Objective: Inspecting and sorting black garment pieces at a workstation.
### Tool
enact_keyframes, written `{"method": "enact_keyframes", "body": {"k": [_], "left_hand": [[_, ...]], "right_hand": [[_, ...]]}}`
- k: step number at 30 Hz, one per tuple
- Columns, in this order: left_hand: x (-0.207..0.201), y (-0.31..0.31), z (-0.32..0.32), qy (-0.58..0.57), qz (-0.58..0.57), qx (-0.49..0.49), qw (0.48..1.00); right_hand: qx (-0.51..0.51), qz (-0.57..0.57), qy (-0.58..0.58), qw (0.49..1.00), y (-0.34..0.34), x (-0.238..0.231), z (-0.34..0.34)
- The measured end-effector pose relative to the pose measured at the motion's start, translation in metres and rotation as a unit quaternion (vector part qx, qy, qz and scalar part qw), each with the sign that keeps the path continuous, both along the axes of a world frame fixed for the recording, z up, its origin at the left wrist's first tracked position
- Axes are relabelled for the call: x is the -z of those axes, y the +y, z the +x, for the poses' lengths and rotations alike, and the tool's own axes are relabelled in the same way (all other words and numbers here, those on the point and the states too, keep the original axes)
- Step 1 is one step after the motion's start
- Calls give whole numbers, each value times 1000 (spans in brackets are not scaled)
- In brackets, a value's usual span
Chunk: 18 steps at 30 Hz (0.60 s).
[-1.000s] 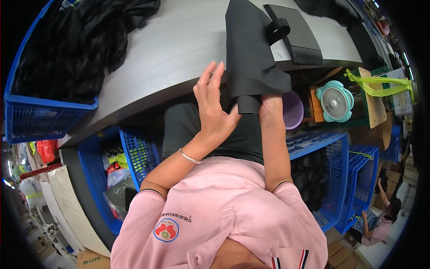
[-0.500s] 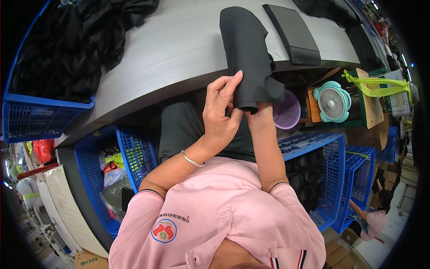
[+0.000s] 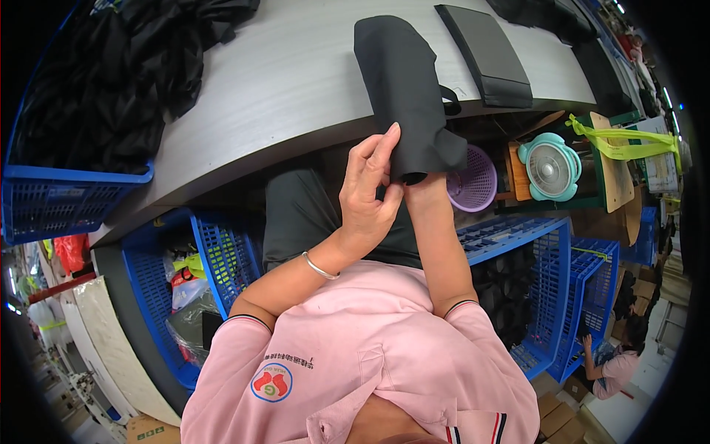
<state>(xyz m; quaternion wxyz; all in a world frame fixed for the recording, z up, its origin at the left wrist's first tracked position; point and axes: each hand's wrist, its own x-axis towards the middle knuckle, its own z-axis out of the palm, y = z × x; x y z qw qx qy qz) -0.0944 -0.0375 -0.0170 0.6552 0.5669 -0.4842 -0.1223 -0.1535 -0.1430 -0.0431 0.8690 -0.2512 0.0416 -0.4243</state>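
Pinching the near edge of a long, smooth black fabric piece (image 3: 405,89), the left hand (image 3: 367,189) is, I'd judge, adjusting that edge. The fabric reaches out over the pale grey, flat tabletop (image 3: 285,89), hiding the right hand (whose grip I cannot tell). The next move probably calls for steady, even tension.

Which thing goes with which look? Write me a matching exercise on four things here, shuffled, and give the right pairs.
Things:
1. Fan
2. Bracelet
3. Round basket
4. Cloth piece

Looks:
A. Purple, with holes in its wall
B. Black, at the left hand
C. Turquoise around the rim
D. Silver-coloured, a thin band

Right pairs: 1-C; 2-D; 3-A; 4-B
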Motion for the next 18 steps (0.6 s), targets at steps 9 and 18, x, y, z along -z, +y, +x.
{"method": "enact_keyframes", "body": {"k": [9, 18], "left_hand": [[-7, 1, 24, 12, -58, 41, 997], [39, -5, 59, 264, 80, -56, 960]], "right_hand": [[177, -7, 236, 956, -5, -19, 17], [192, -417, 433, 776, -32, 52, 8]]}}
